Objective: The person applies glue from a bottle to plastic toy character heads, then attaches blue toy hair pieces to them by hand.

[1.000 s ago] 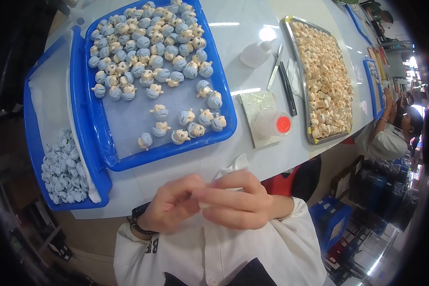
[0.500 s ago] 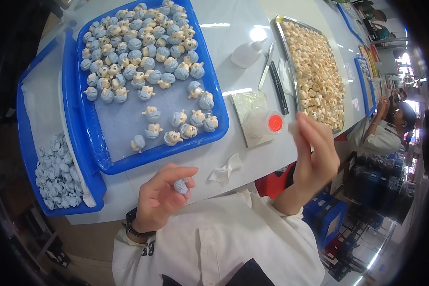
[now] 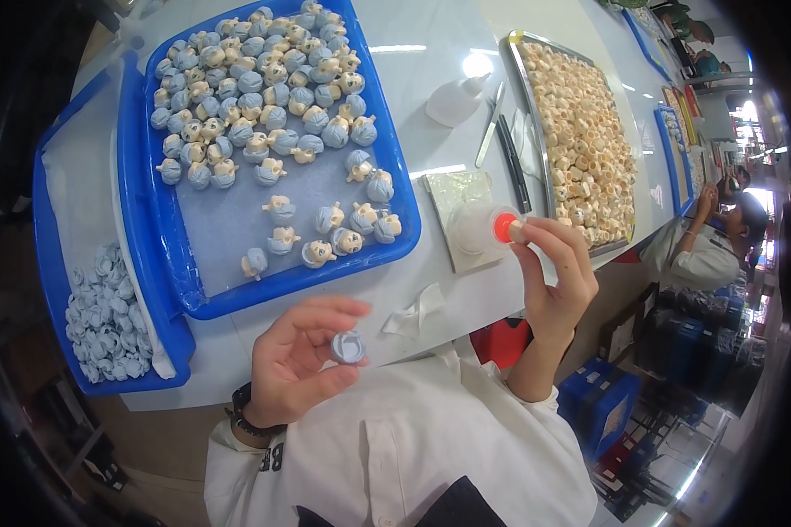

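Observation:
My left hand (image 3: 292, 356) holds a blue-grey doll hair piece (image 3: 349, 348) between fingers and thumb, its hollow side showing. It is just in front of the big blue tray (image 3: 303, 290). With a pinch, my right hand (image 3: 561, 285) has a small beige piece (image 3: 518, 233), perhaps a doll's face part, right by the red mouth of a translucent jar (image 3: 470, 227). Whether the piece touches the red part I cannot tell. The jar lies tilted on a pale square block (image 3: 448, 186). Several assembled doll heads (image 3: 272, 114) with blue-grey hair fill much of the tray.
Loose hair pieces (image 3: 105, 316) lie in a second blue tray (image 3: 42, 255) at left. A metal tray (image 3: 543, 132) of beige parts (image 3: 589, 145) stands at right. Between them are a white squeeze bottle (image 3: 453, 104), tweezers (image 3: 490, 132), a black pen (image 3: 514, 167) and crumpled tissue (image 3: 415, 312).
My right hand has moved left and down to the jar's red mouth. My left fingers have turned the hair piece so that its hollow side shows.

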`<state>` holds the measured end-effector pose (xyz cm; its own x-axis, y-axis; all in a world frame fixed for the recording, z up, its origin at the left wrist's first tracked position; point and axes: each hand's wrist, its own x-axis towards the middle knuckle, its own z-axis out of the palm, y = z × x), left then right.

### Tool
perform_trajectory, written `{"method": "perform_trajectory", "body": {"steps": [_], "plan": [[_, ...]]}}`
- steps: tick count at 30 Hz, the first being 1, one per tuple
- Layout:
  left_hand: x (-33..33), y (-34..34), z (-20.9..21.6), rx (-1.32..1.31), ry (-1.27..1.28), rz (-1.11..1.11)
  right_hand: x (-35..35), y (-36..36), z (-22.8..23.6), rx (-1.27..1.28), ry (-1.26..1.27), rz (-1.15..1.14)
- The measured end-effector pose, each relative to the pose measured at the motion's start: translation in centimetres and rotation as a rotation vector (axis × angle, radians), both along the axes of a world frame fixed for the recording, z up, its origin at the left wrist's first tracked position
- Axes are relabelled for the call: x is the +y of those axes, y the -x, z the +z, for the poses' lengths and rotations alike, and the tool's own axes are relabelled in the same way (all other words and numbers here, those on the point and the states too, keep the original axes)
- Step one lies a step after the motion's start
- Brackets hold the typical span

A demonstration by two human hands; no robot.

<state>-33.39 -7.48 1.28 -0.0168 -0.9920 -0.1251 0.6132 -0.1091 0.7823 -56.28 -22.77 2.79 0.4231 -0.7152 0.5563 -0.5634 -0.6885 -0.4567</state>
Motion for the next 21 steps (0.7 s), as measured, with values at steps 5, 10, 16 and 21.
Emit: {"method": "perform_trajectory", "body": {"steps": [5,10,16,21], "plan": [[-0.2,0.2,-1.0,-0.017,0.092,0.076,1.3,0.3,-0.8,-0.131,0.044,-0.074],[-0.1,0.8,-0.3,-0.022,-0.013,0.064,4.2,-2.3,0.8,-0.342,-0.151,0.349],[-0.5,0.9,-0.4,-0.096,0.074,0.048,5.1,-5.2,0.8,-0.29,-0.16,0.544],[-0.3,0.8,-0.9,-0.108,0.12,0.121,5.3,-5.8,0.7,-0.202,-0.162,0.522]]}}
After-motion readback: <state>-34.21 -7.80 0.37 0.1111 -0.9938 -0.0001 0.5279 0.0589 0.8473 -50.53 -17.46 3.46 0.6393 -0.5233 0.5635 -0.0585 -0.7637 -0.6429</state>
